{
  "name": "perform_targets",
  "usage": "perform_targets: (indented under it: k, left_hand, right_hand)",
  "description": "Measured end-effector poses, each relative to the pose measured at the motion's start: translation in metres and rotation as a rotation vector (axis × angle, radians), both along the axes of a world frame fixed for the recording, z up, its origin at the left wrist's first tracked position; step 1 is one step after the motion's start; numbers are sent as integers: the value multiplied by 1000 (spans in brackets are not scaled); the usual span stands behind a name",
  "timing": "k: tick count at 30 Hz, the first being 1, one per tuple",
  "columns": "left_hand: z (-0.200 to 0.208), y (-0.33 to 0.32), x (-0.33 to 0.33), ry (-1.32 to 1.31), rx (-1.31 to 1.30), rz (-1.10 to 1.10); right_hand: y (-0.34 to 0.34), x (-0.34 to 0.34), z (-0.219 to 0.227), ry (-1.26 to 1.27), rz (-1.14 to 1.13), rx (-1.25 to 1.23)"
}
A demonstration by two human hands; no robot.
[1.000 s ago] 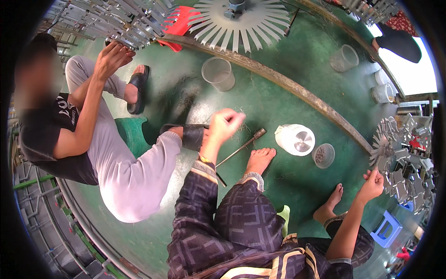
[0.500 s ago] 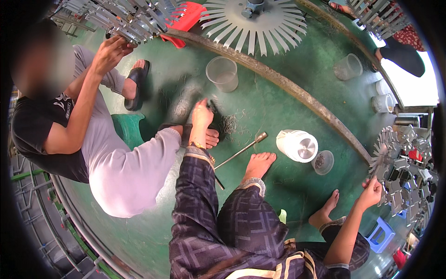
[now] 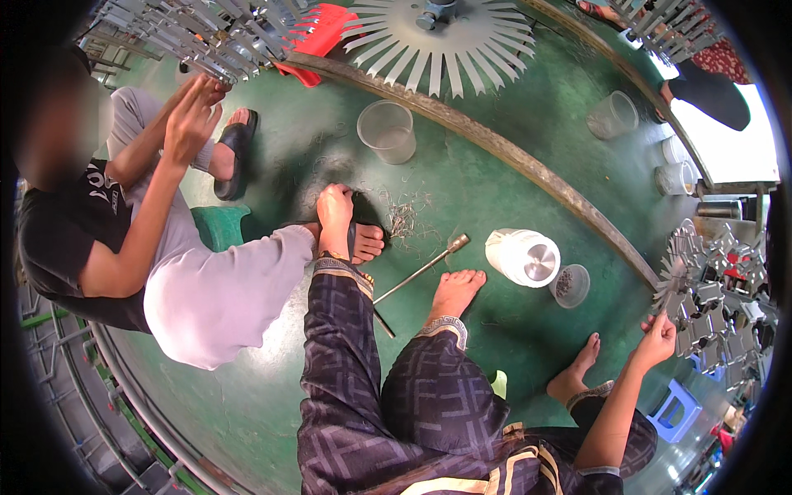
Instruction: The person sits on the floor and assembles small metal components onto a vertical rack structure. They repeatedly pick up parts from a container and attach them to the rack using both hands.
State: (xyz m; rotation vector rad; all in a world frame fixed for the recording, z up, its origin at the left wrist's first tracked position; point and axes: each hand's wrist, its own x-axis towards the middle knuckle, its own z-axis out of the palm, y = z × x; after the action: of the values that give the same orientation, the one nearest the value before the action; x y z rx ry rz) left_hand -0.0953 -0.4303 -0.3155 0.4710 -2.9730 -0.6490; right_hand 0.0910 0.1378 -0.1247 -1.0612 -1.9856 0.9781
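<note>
My left hand (image 3: 334, 212) is down at floor level over the co-worker's sandaled foot (image 3: 368, 242), beside a loose pile of thin bent metal wires (image 3: 404, 214). Its fingers are curled in, and whatever they hold is hidden. Far to the right, my right hand (image 3: 657, 342) is closed, fingertips pinched at the edge of a rack of metal plates (image 3: 716, 301). I cannot make out what lies between them. A long socket wrench (image 3: 425, 268) rests on the floor between my left forearm and my bare foot (image 3: 456, 293).
On the floor stand a clear tub (image 3: 386, 132), a white bucket (image 3: 528, 258) and a small cup (image 3: 571, 285) of small parts. A curved bar (image 3: 495, 142) crosses beyond, near a slotted metal disc (image 3: 437, 37). The co-worker's hands (image 3: 186, 124) work at another rack (image 3: 210, 37). A blue stool (image 3: 676, 411) stands right.
My left hand has shifted left, away from the wire pile. My right hand stays at the rack. The co-worker's fingers have straightened and spread near their rack.
</note>
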Motion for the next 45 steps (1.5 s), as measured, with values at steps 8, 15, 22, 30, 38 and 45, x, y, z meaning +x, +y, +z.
perform_targets:
  k: [8, 15, 22, 30, 38, 45]
  left_hand:
    - [-13, 2, -8, 34, -50, -75]
    - [-7, 48, -11, 32, -27, -393]
    - [-21, 79, -19, -13, -292, -730]
    - [-21, 90, -27, -27, -302, -674]
    - [56, 93, 15, 59, 14, -215]
    - [196, 181, 62, 287, 764, -516]
  right_hand:
    - [3, -2, -1, 7, 6, 4]
    - [5, -4, -4, 14, 7, -1]
    - [-1, 1, -2, 43, 51, -2]
    - [-14, -1, 8, 63, 35, -63]
    - [-14, -12, 17, 147, 22, -208]
    - [-15, -4, 10, 234, 30, -226]
